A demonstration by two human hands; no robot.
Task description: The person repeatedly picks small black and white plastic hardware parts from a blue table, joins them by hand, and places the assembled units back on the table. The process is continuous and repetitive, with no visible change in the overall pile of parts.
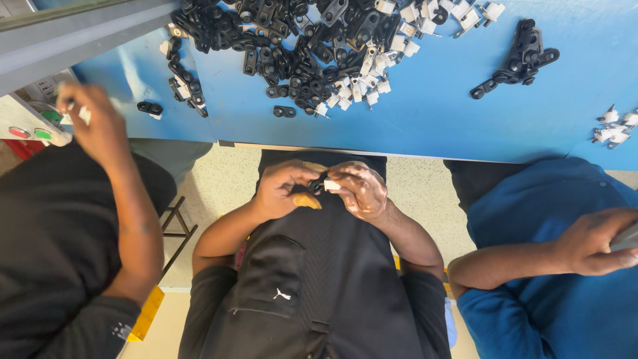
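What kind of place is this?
Probably a small-parts assembly line: a blue worktable heaped with small black plastic clips and white plastic pieces, with a grey control box with red and green buttons beside it.

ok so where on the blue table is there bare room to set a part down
Bare blue table lies along the near edge, between the big pile of black parts and the small white parts at right. Also between the white clips and the black cluster. The top left is crowded. Both hands hold a small part off the table.
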